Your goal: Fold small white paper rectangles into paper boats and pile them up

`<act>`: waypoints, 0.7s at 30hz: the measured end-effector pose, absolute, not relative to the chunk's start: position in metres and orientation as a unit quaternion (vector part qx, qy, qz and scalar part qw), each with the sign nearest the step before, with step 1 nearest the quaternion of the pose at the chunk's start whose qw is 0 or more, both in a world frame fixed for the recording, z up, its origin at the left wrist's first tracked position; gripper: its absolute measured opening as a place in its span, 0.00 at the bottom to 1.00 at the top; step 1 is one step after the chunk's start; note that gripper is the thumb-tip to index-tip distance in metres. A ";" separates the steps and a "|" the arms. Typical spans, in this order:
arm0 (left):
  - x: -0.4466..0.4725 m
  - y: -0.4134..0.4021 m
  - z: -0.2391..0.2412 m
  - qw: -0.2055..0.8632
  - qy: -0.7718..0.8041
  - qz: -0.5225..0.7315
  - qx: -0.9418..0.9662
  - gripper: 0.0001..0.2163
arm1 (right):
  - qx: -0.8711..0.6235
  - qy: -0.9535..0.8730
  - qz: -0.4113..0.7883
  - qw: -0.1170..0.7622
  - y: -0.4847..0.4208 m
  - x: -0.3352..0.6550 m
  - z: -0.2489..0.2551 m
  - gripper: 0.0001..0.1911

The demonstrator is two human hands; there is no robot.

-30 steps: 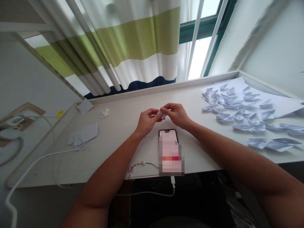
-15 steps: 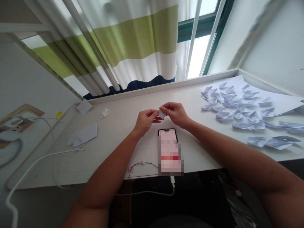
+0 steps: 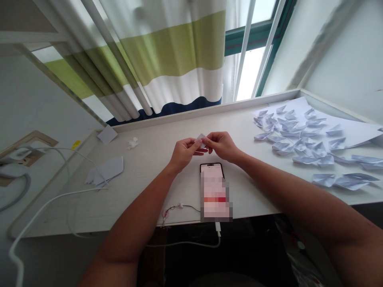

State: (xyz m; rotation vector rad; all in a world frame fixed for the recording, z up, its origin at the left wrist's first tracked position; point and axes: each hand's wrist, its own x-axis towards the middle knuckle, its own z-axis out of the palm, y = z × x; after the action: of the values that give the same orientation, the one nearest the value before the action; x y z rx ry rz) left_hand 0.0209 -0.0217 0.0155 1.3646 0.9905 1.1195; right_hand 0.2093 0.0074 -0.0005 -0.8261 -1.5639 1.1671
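Between my two hands is a small piece of folded white paper (image 3: 200,137), held above the white desk (image 3: 155,159). My left hand (image 3: 184,152) pinches its left side, thumb on top. From the other side, the thumb and fingers of my right hand (image 3: 220,144) grip the same paper. Fingers cover much of it, so its folds are hard to make out. Just below the hands lies a phone (image 3: 213,191) with its screen lit and partly blurred.
Many folded paper boats (image 3: 290,127) cover the right side, some on large white sheets (image 3: 344,119). At left lie a stack of paper pieces (image 3: 109,171), a single square of paper (image 3: 107,134) and a crumpled scrap (image 3: 132,142). A white cable (image 3: 54,199) crosses the left edge.
The folded paper has turned in my fingers, with a corner now pointing up. My right hand has shifted slightly down, its fingers curling under the paper.
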 end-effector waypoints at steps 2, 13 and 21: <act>0.020 -0.021 0.016 0.540 0.409 0.460 0.574 0.25 | -0.332 -0.648 0.488 0.481 0.008 0.209 -0.002 0.32; 0.015 -0.017 0.016 0.555 0.417 0.513 0.505 0.23 | -0.281 -0.765 0.329 0.477 0.005 0.218 -0.001 0.23; 0.015 -0.017 0.014 0.567 0.405 0.508 0.506 0.21 | -0.267 -0.775 0.319 0.476 0.004 0.217 0.002 0.13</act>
State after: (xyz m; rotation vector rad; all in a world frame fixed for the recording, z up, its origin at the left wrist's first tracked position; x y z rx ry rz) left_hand 0.0153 -0.0166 0.0138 1.1894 0.9506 1.1939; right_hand 0.2165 0.0040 0.0019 -0.6527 -1.8933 0.7804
